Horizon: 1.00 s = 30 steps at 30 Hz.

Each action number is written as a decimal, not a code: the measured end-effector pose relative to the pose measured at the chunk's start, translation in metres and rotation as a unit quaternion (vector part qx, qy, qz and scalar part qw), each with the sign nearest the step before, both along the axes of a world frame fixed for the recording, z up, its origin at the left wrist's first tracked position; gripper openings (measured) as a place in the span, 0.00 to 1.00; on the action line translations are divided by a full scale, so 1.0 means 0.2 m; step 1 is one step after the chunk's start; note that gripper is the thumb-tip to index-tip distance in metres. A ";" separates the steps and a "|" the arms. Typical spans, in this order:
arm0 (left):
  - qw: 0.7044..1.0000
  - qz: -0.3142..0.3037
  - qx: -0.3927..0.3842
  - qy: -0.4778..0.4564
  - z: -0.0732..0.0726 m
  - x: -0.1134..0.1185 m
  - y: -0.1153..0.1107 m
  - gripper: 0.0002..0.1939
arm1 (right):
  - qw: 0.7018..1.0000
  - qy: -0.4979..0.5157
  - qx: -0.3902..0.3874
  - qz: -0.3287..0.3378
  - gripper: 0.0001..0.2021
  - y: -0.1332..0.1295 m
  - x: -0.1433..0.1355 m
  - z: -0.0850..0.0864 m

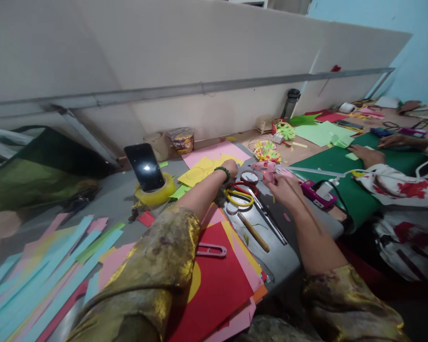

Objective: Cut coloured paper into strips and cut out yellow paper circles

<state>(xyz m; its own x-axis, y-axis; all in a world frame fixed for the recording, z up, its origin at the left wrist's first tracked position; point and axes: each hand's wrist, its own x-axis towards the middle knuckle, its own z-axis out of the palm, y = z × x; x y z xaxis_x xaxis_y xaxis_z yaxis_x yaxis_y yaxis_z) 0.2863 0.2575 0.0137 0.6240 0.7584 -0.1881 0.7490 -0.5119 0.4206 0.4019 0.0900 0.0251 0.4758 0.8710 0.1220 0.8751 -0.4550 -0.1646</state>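
Note:
My right hand is closed around the handle of a pink hot glue gun, whose nozzle points left. My left hand, a green bead bracelet at its wrist, is curled at the right edge of a yellow paper sheet; whatever its fingers hold is hidden. Between and below the hands lie yellow-handled scissors, red-handled scissors, a roll of tape, long metal tweezers and a brown wooden-looking stick.
Red paper and a pink cutter lie nearest me. Paper strips spread left. A phone leans in a yellow tape roll. Right are a purple power strip, a cord, and another person's hands over a green mat.

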 end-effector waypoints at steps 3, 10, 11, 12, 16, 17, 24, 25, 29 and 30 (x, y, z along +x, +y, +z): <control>1.000 -0.005 0.001 0.025 0.04 -0.06 -0.01 0.18 | 1.000 0.005 -0.025 0.001 0.15 0.00 -0.01 0.01; 0.999 -0.005 0.037 0.031 0.04 -0.05 -0.13 0.27 | 0.999 0.010 -0.033 0.002 0.15 0.01 -0.03 0.02; 0.999 -0.001 0.043 0.031 0.03 -0.03 -0.14 0.30 | 1.000 0.006 -0.027 0.000 0.16 0.01 -0.03 0.03; 0.998 0.003 0.049 0.032 0.03 -0.02 -0.15 0.31 | 1.000 0.003 -0.021 -0.002 0.16 0.01 -0.03 0.03; 0.998 0.016 0.057 0.036 0.02 0.02 -0.17 0.23 | 1.000 0.001 -0.008 -0.011 0.16 0.01 -0.02 0.02; 0.997 0.020 0.058 0.036 0.02 0.02 -0.17 0.21 | 1.000 0.002 -0.008 -0.010 0.16 0.01 -0.02 0.01; 0.998 0.055 0.036 0.023 -0.02 0.02 -0.14 0.19 | 1.000 0.011 -0.015 0.001 0.17 0.01 -0.03 0.02; 0.997 0.064 0.033 0.018 -0.02 0.03 -0.14 0.19 | 1.000 0.011 -0.016 0.002 0.17 0.01 -0.04 0.02; 0.994 0.104 0.032 -0.003 -0.03 0.05 -0.14 0.19 | 1.000 0.009 -0.024 0.006 0.18 0.01 -0.04 0.02; 0.993 0.111 0.033 -0.008 -0.02 0.05 -0.14 0.19 | 1.000 0.008 -0.027 0.008 0.18 0.01 -0.04 0.02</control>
<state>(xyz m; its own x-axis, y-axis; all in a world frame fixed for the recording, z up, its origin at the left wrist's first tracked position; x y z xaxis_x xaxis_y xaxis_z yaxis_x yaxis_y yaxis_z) 0.2953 0.2298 0.0089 0.4422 0.8882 -0.1248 0.8401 -0.3614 0.4044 0.3940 0.0926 0.0292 0.4635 0.8836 0.0668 0.8796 -0.4497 -0.1550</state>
